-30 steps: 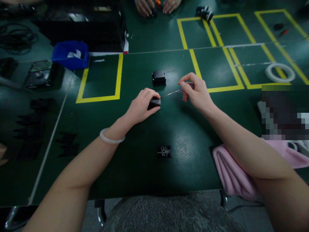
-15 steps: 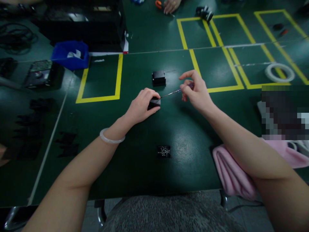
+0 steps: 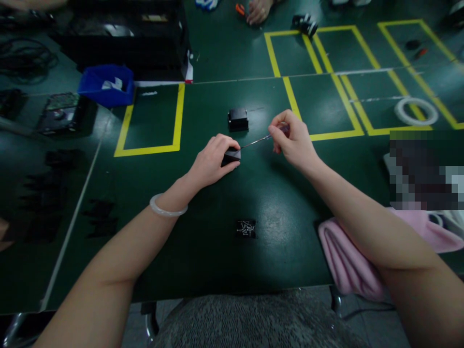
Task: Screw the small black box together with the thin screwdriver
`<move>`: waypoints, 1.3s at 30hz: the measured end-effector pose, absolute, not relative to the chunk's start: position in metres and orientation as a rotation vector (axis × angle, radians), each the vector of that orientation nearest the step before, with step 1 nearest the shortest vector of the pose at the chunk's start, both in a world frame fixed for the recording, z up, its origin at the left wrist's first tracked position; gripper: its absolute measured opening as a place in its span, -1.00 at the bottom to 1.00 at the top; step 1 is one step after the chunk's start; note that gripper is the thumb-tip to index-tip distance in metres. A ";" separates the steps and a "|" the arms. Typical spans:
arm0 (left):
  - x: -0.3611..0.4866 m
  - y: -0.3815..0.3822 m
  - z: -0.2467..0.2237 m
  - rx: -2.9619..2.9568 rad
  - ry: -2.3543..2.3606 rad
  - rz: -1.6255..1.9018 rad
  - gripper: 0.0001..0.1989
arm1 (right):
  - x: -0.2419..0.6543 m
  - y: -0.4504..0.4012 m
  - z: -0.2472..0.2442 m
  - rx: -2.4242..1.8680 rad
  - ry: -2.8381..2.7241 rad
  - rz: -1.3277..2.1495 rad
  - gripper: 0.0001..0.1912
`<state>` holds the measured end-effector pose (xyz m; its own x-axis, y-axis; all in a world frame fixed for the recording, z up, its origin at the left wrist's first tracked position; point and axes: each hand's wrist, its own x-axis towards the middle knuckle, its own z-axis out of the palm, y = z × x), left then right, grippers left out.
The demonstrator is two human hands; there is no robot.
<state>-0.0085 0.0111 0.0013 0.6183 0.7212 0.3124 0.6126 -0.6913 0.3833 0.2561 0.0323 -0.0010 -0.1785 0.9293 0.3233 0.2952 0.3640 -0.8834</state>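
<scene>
My left hand (image 3: 216,157) is closed round a small black block-shaped part (image 3: 233,155) on the green table, thumb in front and fingers over the top. My right hand (image 3: 292,133) grips the handle of a screwdriver (image 3: 259,140). Its thin shaft slants down to the left, and the tip meets the black part beside my left fingers; the exact contact point is hidden. Just beyond stands a similar black part (image 3: 238,119), apart from both hands. Nearer to me lies a small black tray (image 3: 238,234) with several loose screws (image 3: 247,228).
A blue bin (image 3: 87,84) stands at the left in front of a large black machine (image 3: 126,53). To the right are a white tape roll (image 3: 400,112) and a folded pink cloth (image 3: 344,256). Another person's hand (image 3: 258,12) rests at the far side. Dark parts (image 3: 101,217) lie left.
My right forefinger, lifted off the screwdriver before, has curled in to the handle beside the thumb. The left hand keeps its hold on the black part. The view has shifted slightly.
</scene>
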 end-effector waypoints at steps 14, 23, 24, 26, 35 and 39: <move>-0.009 0.012 0.001 2.609 1.097 0.653 -0.69 | 0.254 0.029 0.002 -1.108 -1.685 0.839 -0.65; -0.009 0.012 0.000 2.602 1.107 0.636 -0.70 | 0.252 0.029 0.002 -1.097 -1.671 0.808 -0.54; -0.008 0.012 0.000 2.603 1.108 0.637 -0.70 | 0.252 0.029 0.002 -1.101 -1.676 0.806 -0.56; -0.009 0.012 0.001 2.607 1.106 0.641 -0.70 | 0.252 0.028 0.003 -1.098 -1.680 0.806 -0.65; -0.009 0.012 0.002 2.611 1.100 0.643 -0.69 | 0.253 0.027 0.007 -1.130 -1.692 0.813 -0.73; -0.009 0.012 0.002 2.607 1.106 0.636 -0.69 | 0.252 0.025 0.011 -1.141 -1.705 0.814 -0.83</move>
<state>-0.0087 0.0118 0.0016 0.6194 0.7264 0.2977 0.6227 -0.6855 0.3772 0.2523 0.0248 0.0110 -0.1680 0.9334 0.3172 0.3404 0.3569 -0.8699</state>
